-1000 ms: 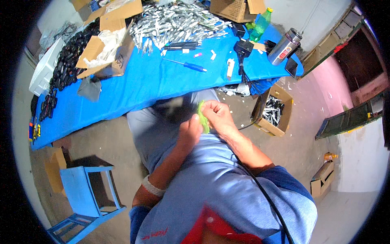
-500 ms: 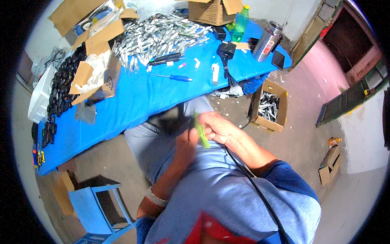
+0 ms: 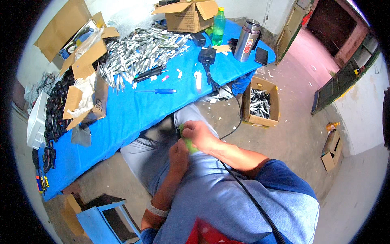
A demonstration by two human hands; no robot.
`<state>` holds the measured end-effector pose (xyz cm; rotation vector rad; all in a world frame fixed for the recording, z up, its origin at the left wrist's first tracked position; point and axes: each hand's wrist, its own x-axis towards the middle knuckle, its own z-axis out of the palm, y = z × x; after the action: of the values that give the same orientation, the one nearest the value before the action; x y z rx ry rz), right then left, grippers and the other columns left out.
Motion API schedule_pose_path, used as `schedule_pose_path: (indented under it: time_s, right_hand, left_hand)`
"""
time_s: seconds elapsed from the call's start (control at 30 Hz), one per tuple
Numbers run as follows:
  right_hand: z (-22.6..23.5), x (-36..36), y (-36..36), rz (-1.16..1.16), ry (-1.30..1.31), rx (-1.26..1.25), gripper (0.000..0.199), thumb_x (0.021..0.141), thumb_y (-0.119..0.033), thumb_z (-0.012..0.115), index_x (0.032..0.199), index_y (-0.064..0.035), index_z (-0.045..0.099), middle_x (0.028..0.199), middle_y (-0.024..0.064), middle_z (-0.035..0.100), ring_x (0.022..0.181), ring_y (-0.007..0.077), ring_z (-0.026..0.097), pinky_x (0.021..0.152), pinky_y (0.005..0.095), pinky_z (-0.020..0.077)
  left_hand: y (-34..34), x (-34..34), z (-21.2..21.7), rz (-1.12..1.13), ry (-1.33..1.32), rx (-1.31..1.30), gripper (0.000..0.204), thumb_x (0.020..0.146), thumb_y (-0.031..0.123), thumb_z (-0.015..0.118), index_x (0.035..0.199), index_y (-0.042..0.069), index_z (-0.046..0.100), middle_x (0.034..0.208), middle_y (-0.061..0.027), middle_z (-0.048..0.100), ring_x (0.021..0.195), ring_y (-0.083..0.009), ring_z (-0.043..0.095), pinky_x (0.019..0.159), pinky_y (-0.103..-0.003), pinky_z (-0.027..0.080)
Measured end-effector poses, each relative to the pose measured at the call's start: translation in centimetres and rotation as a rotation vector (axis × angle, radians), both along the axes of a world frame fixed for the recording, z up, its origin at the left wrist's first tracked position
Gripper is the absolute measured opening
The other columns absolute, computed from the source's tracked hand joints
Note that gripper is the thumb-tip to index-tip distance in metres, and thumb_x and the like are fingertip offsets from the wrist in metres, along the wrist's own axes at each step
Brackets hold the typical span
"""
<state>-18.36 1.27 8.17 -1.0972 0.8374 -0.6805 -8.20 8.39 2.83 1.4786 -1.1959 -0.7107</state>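
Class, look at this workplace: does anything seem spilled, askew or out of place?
Yes: small white scraps litter the floor under the blue table, beside the cardboard box of parts. Torn-open cartons sprawl across the table's left side.

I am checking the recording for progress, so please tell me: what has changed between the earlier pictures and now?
Both hands stay together over the lap on the light green piece. The left hand has slid lower, below the right hand, and less green shows. The view itself shifted a little. The blue table, the screwdriver and the floor box lie as before.
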Motion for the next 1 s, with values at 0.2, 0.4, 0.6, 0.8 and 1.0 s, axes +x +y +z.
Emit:
schedule_pose_path:
  time_s: [0.2, 0.4, 0.6, 0.8, 1.0]
  right_hand:
    - [-2.7, 0.1, -0.7, -0.024, 0.127, -0.454, 0.009, 0.076, -0.004, 0.054, 0.082, 0.0022, 0.056, 0.064, 0.0004, 0.050, 0.064, 0.0071, 0.047, 0.055, 0.0264, 0.0399]
    - [-1.0, -0.2, -0.9, 0.086, 0.087, -0.554, 0.009, 0.073, -0.004, 0.055, 0.079, 0.0022, 0.053, 0.063, 0.0054, 0.047, 0.062, 0.0099, 0.043, 0.054, 0.0285, 0.0385]
    - [-2.2, -0.3, -3.4, 0.244, 0.035, -0.923, 0.015, 0.071, -0.006, 0.057, 0.081, 0.0029, 0.053, 0.063, 0.0134, 0.044, 0.058, 0.0136, 0.044, 0.052, 0.0302, 0.0377]
    - [-1.1, 0.3, -2.2, 0.186, 0.030, -0.477, 0.010, 0.080, -0.010, 0.054, 0.080, -0.0006, 0.056, 0.061, 0.0033, 0.047, 0.052, 0.0120, 0.045, 0.046, 0.0280, 0.0357]
    - [0.3, -0.9, -1.3, 0.202, -0.110, 0.366, 0.017, 0.087, -0.014, 0.051, 0.071, -0.0063, 0.051, 0.059, -0.0018, 0.041, 0.043, 0.0060, 0.035, 0.036, 0.0212, 0.0220]
  left_hand:
    - [0.6, 0.7, 1.8, -0.013, 0.570, 0.458, 0.046, 0.090, 0.047, 0.042, 0.060, 0.012, 0.045, 0.052, 0.0025, 0.041, 0.043, -0.0093, 0.037, 0.037, -0.027, 0.027]
    - [0.9, 0.6, 3.8, 0.042, 0.726, 0.576, 0.047, 0.087, 0.055, 0.043, 0.065, 0.015, 0.044, 0.051, 0.0043, 0.036, 0.040, -0.0077, 0.032, 0.036, -0.023, 0.023]
    - [1.5, 2.0, 3.7, -0.117, 0.908, 0.596, 0.049, 0.088, 0.056, 0.041, 0.062, 0.015, 0.042, 0.049, 0.0033, 0.035, 0.035, -0.0096, 0.028, 0.032, -0.025, 0.019]
    - [1.3, 1.9, 3.7, -0.067, 0.759, 0.523, 0.050, 0.091, 0.050, 0.038, 0.059, 0.012, 0.042, 0.048, 0.0009, 0.036, 0.036, -0.0111, 0.030, 0.033, -0.027, 0.022]
    - [0.7, 1.9, 1.1, -0.054, -0.020, 0.128, 0.049, 0.094, 0.037, 0.036, 0.068, -0.001, 0.050, 0.055, -0.0082, 0.047, 0.050, -0.0185, 0.045, 0.048, -0.035, 0.035]
